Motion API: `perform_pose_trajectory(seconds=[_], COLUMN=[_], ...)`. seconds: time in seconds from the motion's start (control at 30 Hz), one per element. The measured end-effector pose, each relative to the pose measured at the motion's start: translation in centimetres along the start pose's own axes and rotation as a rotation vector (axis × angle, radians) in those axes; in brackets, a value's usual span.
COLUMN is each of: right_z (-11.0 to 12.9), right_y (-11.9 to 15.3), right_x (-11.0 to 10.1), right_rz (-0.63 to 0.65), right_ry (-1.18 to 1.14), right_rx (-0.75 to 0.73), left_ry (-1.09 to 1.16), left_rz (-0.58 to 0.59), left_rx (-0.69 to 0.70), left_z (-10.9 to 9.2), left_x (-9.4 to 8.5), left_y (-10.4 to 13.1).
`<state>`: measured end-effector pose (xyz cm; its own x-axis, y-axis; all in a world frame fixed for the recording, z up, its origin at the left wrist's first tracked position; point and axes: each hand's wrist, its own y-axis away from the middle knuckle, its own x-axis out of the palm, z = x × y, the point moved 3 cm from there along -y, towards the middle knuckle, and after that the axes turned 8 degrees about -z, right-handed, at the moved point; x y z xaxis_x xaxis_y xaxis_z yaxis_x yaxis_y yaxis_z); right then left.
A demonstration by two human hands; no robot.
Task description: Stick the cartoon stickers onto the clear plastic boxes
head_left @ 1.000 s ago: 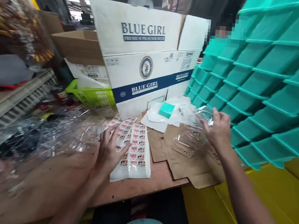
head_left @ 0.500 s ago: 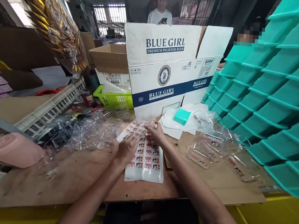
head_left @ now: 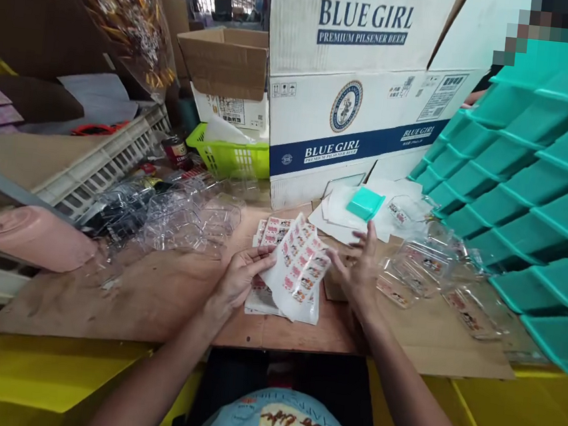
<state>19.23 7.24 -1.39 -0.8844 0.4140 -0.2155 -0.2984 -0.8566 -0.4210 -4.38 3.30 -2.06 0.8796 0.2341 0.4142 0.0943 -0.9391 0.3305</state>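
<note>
My left hand [head_left: 244, 273] pinches the left edge of a sticker sheet [head_left: 299, 261], which is lifted and tilted over the table. Pink and orange-and-black cartoon pictures run in rows across it. Beneath lies a stack of similar sheets [head_left: 260, 303], partly covered by the raised one. My right hand [head_left: 362, 274] is beside the sheet's right edge, fingers spread; whether a fingertip touches the sheet is unclear. Just beyond that hand, a turquoise plastic piece [head_left: 365, 203] rests on white papers [head_left: 334, 211].
Clear plastic containers [head_left: 193, 221] pile up at left, near a pink container [head_left: 35, 237]. More clear cases with stickers [head_left: 425, 260] lie at right. Stacked turquoise bins [head_left: 541, 197] rise behind them. A white beer carton [head_left: 354, 106] and green basket [head_left: 234, 158] stand at the back.
The top sticker sheet has come up off the stack in my left hand. My right hand has moved right and spread its fingers. The view has tilted downward.
</note>
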Motion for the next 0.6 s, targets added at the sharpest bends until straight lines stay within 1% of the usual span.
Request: perform_pose_trajectory(seconds=[0.03, 0.07, 0.1, 0.13, 0.17, 0.2, 0.27, 0.33, 0.47, 0.53, 0.6], right_z=[1.0, 2.0, 2.9, 3.6, 4.1, 4.4, 4.5, 4.4, 5.2, 5.8, 6.1], right_y=[0.5, 1.1, 1.7, 2.4, 2.9, 3.3, 3.8, 4.1, 4.2, 4.3, 4.4], right_x=[0.0, 0.4, 1.0, 1.8, 2.5, 3.1, 4.0, 4.5, 4.5, 4.6, 4.8], right_rz=[-0.016, 0.018, 0.097, 0.187, 0.259, 0.296, 0.299, 0.301, 0.334, 0.388, 0.434], right_ry=[0.115, 0.188, 0.214, 0.198, 0.156, 0.106, 0.032, 0.022, 0.141, 0.248, 0.314], right_rx=[-0.167, -0.309, -0.413, -0.478, -0.508, -0.514, -0.494, -0.498, -0.618, -0.694, -0.737], left_ry=[0.013, 0.021, 0.027, 0.034, 0.042, 0.045, 0.035, -0.008, -0.115, -0.185, -0.258], left_rz=[0.019, 0.033, 0.041, 0.047, 0.055, 0.063, 0.074, 0.082, 0.061, 0.022, -0.004], left_rx=[-0.031, -0.055, -0.066, -0.068, -0.067, -0.058, -0.028, 0.008, 0.106, 0.186, 0.288], left_z=[0.2, 0.5, 0.7, 0.8, 0.9, 1.0, 1.0, 1.1, 1.3, 1.3, 1.1], left_x=[0.4, 0.8, 1.1, 1.4, 1.6, 1.8, 1.7, 1.3, 0.4, 0.1, -0.1], left_y=[0.3, 0.6, 1.0, 1.2, 1.5, 1.6, 1.9, 1.9, 1.8, 1.6, 1.6])
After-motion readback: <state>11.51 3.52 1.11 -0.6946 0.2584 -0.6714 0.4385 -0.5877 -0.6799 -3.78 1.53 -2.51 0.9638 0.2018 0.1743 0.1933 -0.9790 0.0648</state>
